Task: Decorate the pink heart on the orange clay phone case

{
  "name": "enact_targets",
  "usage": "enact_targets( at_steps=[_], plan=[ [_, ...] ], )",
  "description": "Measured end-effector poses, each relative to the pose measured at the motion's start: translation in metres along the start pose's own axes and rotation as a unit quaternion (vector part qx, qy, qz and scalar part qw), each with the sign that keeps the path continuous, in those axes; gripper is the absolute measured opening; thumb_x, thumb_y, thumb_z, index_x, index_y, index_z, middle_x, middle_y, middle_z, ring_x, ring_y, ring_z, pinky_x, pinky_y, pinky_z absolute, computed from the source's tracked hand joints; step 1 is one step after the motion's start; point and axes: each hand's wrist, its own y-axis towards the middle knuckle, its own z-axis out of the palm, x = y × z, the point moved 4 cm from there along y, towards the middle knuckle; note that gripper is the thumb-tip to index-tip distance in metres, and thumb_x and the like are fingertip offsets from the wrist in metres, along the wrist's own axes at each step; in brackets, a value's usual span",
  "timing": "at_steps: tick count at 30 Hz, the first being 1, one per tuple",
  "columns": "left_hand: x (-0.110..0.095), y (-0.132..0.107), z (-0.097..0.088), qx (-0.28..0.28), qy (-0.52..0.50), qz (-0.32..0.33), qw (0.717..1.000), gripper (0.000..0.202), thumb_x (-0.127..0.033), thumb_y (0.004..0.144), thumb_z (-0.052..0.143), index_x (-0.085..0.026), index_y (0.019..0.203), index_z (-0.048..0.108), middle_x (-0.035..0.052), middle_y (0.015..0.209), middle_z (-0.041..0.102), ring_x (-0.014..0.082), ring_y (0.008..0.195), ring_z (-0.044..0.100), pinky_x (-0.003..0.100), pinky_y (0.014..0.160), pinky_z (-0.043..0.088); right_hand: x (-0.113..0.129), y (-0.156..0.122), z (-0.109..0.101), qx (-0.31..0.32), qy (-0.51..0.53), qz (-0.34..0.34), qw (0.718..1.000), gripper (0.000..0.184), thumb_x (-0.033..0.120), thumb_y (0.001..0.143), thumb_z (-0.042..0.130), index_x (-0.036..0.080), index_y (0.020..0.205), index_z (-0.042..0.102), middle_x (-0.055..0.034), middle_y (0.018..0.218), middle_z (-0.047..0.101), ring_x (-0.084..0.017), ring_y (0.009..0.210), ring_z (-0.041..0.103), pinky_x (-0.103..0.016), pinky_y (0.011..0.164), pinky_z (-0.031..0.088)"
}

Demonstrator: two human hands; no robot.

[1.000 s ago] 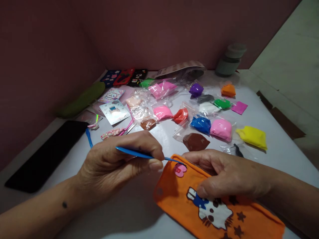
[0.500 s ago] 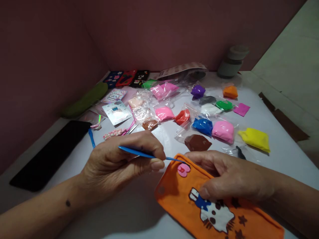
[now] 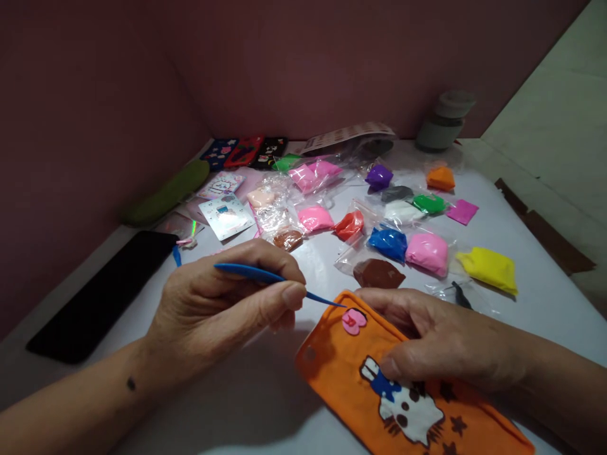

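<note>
My left hand [image 3: 237, 291] pinches a thin blue modelling tool [image 3: 251, 273] between thumb and fingers. Its fine tip reaches the upper corner of an orange clay-covered phone case [image 3: 341, 379], beside a pink heart-like clay shape [image 3: 354, 321] with a red mark and a dark strip along its upper edge. Whether the tip touches the clay I cannot tell. My right hand [image 3: 431, 335] grips the case by its far long edge, thumb on top and fingers behind. A white cat figure with blue clothing [image 3: 410, 411] and brown stars decorate the case.
Several clay packets lie behind my hands, among them brown [image 3: 379, 273], blue [image 3: 387, 242], pink [image 3: 427, 253] and yellow [image 3: 488, 270]. A black phone-like slab [image 3: 102, 297] lies left, near a green pouch [image 3: 165, 193]. Decorated cases [image 3: 244, 151] and a jar [image 3: 443, 123] stand by the wall.
My left hand has drawn slightly left and up, and the blue tool's tip has backed off from the dark strip by the pink shape. My right hand still holds the case.
</note>
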Motion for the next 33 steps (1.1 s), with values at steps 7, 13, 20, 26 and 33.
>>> enact_targets(
  at_steps=[7,13,20,26,33],
  plan=[
    [0.0022,-0.0025,0.0033,0.015,0.012,-0.032,0.999,0.014,-0.013,0.082,0.061,-0.021,0.073,0.066,-0.0029,0.063,0.063,0.0104,0.058,0.06,0.019,0.052,0.048,0.0011,-0.0016,0.0015,-0.002,0.003,0.003,1.0,0.054,0.007,0.08,0.06,0.022,0.131,0.051,-0.0065,0.108,0.064,-0.014,0.095,0.064,-0.026,0.081,0.049],
    [0.002,-0.0021,0.002,0.019,0.013,-0.04,0.999,0.014,-0.012,0.083,0.06,-0.022,0.074,0.066,-0.0038,0.063,0.063,0.0094,0.056,0.06,0.017,0.05,0.048,-0.0009,-0.0013,0.0009,-0.003,0.006,0.002,1.0,0.056,0.006,0.08,0.058,0.023,0.132,0.05,-0.007,0.108,0.064,-0.014,0.093,0.065,-0.025,0.079,0.05],
    [0.0003,-0.0003,0.0042,0.021,0.017,-0.017,0.999,0.018,-0.011,0.082,0.059,-0.021,0.069,0.065,-0.0039,0.067,0.063,0.0089,0.059,0.06,0.017,0.055,0.049,0.0012,-0.0034,0.0029,0.01,0.005,-0.007,1.0,0.053,0.007,0.082,0.06,0.021,0.132,0.051,-0.0079,0.111,0.063,-0.014,0.096,0.063,-0.025,0.082,0.049],
    [0.0001,-0.0004,0.004,0.024,0.016,-0.028,0.999,0.015,-0.011,0.081,0.06,-0.021,0.07,0.065,-0.0037,0.064,0.062,0.0096,0.057,0.059,0.018,0.053,0.049,0.0004,-0.0008,0.0024,0.009,0.006,-0.008,1.0,0.056,0.009,0.081,0.062,0.023,0.134,0.049,-0.0076,0.112,0.063,-0.017,0.101,0.062,-0.029,0.085,0.048],
    [-0.0013,0.0015,0.0036,0.019,0.013,-0.022,1.0,0.016,-0.011,0.08,0.061,-0.019,0.069,0.066,-0.0007,0.066,0.063,0.0116,0.057,0.06,0.021,0.052,0.049,0.0003,-0.002,0.0027,0.004,0.006,0.002,1.0,0.054,0.009,0.081,0.061,0.023,0.133,0.05,-0.0063,0.109,0.064,-0.015,0.097,0.063,-0.027,0.083,0.049]
  ],
)
